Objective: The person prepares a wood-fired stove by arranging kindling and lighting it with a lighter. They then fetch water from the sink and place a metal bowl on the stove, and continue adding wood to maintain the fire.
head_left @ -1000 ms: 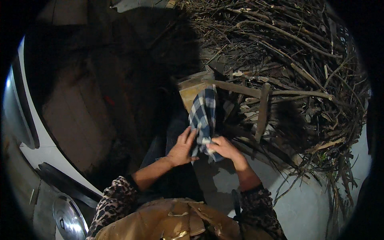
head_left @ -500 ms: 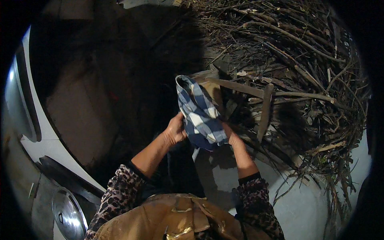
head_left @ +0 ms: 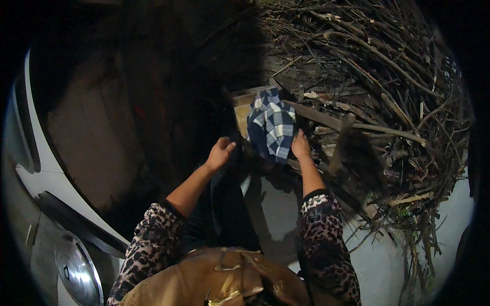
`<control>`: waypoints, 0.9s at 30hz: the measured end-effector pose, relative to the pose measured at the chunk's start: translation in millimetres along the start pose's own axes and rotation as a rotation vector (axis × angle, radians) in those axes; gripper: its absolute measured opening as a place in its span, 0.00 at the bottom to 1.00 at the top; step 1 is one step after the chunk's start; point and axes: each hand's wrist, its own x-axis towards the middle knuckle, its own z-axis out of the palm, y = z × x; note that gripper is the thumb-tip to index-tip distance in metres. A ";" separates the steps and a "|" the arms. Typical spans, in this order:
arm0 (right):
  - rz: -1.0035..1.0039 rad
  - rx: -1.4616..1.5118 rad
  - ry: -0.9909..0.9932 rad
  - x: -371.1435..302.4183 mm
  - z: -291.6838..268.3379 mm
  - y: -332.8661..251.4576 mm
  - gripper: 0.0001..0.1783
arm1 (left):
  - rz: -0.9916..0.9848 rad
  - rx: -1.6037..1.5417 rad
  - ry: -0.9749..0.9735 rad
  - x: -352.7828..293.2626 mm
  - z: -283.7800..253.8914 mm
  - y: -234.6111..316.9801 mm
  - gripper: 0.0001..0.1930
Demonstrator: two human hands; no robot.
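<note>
The left hand [head_left: 220, 154] is drawing away from the checked cloth [head_left: 273, 125], curling loosely open; the right hand [head_left: 301, 147] is staying beside it, grip unclear.

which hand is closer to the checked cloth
The right hand, at the right edge of the blue-and-white checked cloth. The left hand is off to its left, with a clear gap between.

I'm facing a brushwood pile [head_left: 403, 66]; pale floor [head_left: 380, 265] is showing on its near side, deep shadow [head_left: 204, 66] lying left of it.
</note>
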 end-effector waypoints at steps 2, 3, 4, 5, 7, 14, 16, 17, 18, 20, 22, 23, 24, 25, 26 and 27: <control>0.044 0.085 -0.007 18.1 -7.6 -10.2 0.25 | -0.033 -0.052 -0.065 -11.7 -5.4 -11.4 0.27; 0.005 0.146 0.031 23.8 -11.7 -14.9 0.25 | -0.034 -0.062 -0.061 -15.4 -8.2 -16.1 0.26; -0.057 0.161 0.038 27.1 -14.4 -21.1 0.31 | -0.058 -0.079 -0.067 -18.5 -11.1 -20.5 0.24; -0.093 0.168 -0.018 28.1 -16.8 -24.8 0.35 | -0.080 -0.100 -0.074 -20.7 -11.7 -25.0 0.23; -0.125 0.205 -0.117 26.6 -14.6 -35.3 0.42 | -0.124 -0.167 -0.072 -22.5 -12.5 -33.0 0.21; 0.043 0.360 -0.231 5.4 22.9 -79.3 0.51 | -0.149 -0.239 -0.109 -14.4 2.7 -16.0 0.34; 0.138 0.530 -0.185 -13.9 25.6 -91.9 0.35 | -0.241 -0.208 -0.137 -10.4 10.1 3.6 0.51; 0.106 0.816 -0.239 -25.2 15.9 -90.0 0.32 | -0.226 -0.210 -0.126 -8.9 15.5 14.5 0.53; 0.086 1.081 -0.313 -36.6 2.2 -86.1 0.30 | -0.227 -0.217 -0.107 -6.0 21.8 25.5 0.55; 0.220 1.408 -0.410 -51.6 -28.0 -82.7 0.23 | -0.192 -0.261 -0.057 0.2 33.8 44.4 0.59; 0.170 1.585 -0.344 -63.5 -64.5 -75.0 0.26 | -0.220 -0.404 -0.059 11.3 33.3 58.2 0.56; 0.268 1.666 -0.231 -65.5 -80.9 -70.6 0.26 | -0.250 -0.473 -0.068 15.7 32.2 63.2 0.55; 0.343 1.665 -0.183 -64.7 -100.1 -61.3 0.28 | -0.222 -0.748 -0.181 17.3 26.9 65.5 0.35; 0.299 1.709 -0.193 -61.0 -118.5 -50.4 0.30 | -0.228 -0.707 -0.079 21.1 18.9 68.4 0.18; 0.223 1.749 -0.188 -55.0 -134.2 -38.4 0.30 | -0.244 -0.794 -0.035 24.8 9.3 70.6 0.15; 0.074 1.813 -0.234 -49.9 -148.8 -23.9 0.30 | -0.304 -0.861 0.110 24.4 0.1 71.9 0.13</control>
